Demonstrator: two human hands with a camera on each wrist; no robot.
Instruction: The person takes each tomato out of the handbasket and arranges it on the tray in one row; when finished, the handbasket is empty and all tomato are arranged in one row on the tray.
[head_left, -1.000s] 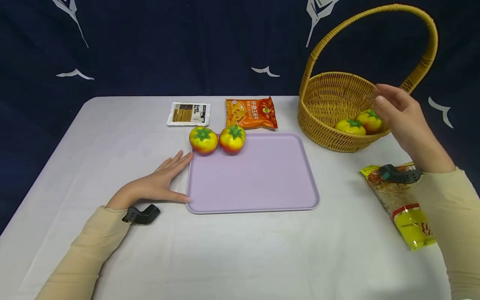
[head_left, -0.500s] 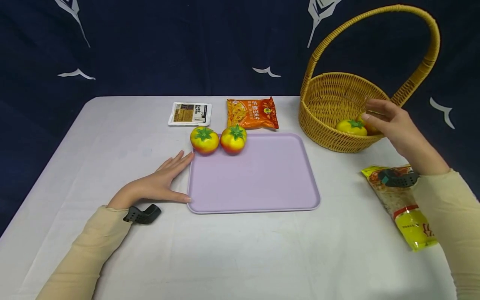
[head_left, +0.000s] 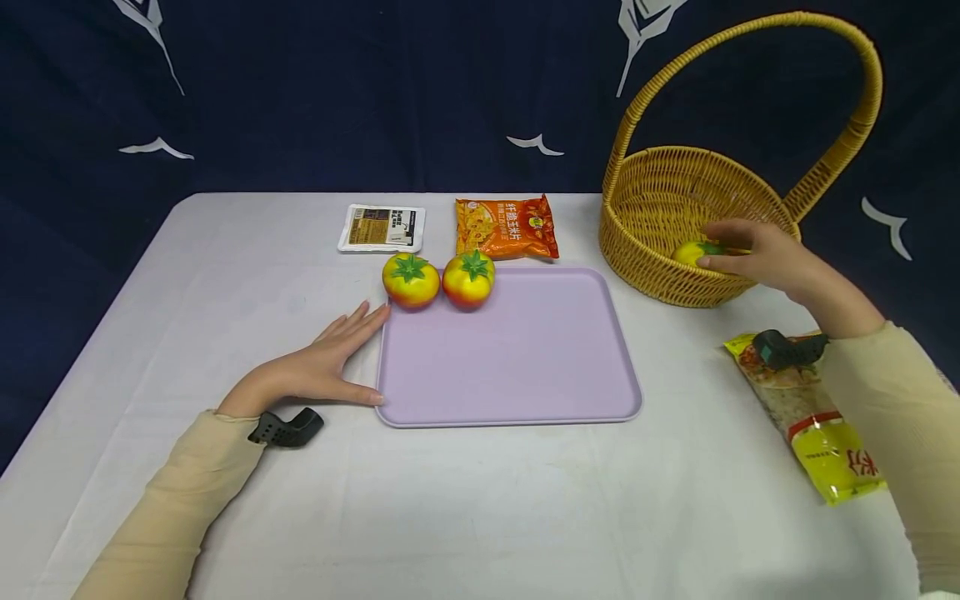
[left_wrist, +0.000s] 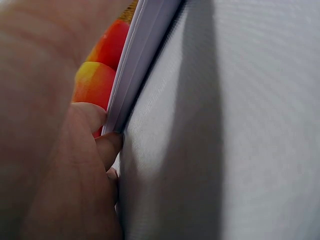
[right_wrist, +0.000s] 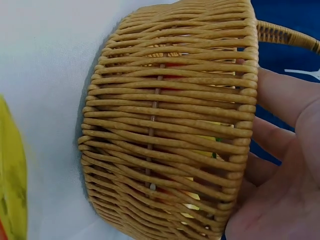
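Note:
My left hand lies with spread fingers at the left edge of the lilac tray, its thumb and fingertips at the rim. On the tray's back left corner sit two yellow-red tomatoes, one left and one right, with green leaf tops. My right hand reaches over the front rim of the wicker basket, thumb and fingers on either side of a tomato inside. A second tomato in the basket is hidden behind the hand. I cannot tell whether the fingers grip one.
A white packet and an orange snack bag lie behind the tray. Below my right forearm is a yellow food bag. The basket's tall handle arches over it. A dark blue cloth hangs behind the table.
My right hand has moved left and down into the basket, covering one tomato and part of the other. The left hand, tray and tomatoes on it have kept their places.

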